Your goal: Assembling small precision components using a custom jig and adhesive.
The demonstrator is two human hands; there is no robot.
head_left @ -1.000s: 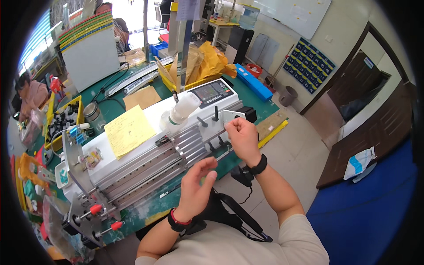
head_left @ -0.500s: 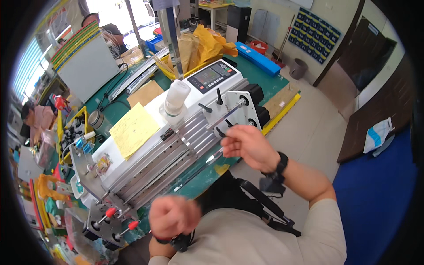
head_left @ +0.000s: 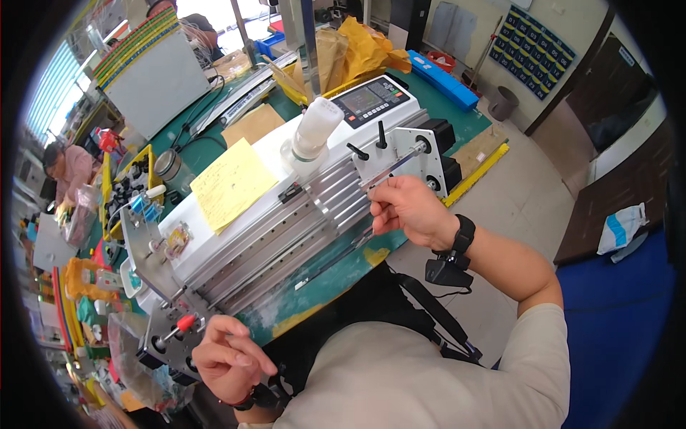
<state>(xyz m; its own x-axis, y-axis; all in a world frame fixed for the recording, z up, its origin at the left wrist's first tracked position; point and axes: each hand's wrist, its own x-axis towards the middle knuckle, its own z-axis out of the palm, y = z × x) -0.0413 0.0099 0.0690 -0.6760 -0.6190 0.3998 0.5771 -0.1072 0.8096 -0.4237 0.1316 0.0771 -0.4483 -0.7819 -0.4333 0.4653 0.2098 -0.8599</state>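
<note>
A long metal machine (head_left: pixel 286 236) with parallel rails and a white housing lies on the green table in front of me. My right hand (head_left: pixel 409 209) is at its right end, with thumb and forefinger pinched together beside a metal plate carrying black levers (head_left: pixel 381 136). Whatever those fingertips grip is hidden. At the near left end, my left hand (head_left: pixel 227 357) hovers with its fingers apart and loosely bent, next to a red-tipped handle (head_left: pixel 186 323). It covers the spot of a second such handle.
A translucent bottle (head_left: pixel 314 132), a yellow written sheet (head_left: pixel 232 184) and a control panel (head_left: pixel 369 101) sit on the housing. Behind are a yellow bin of black parts (head_left: pixel 130 187), a glass jar (head_left: pixel 171 170) and a long blue box (head_left: pixel 443 80). Another person (head_left: pixel 71 175) sits at far left.
My left hand has moved left, over the red-tipped handle, and its fingers have spread. My right hand has closed in on the lower black levers, covering them. The view has shifted slightly.
</note>
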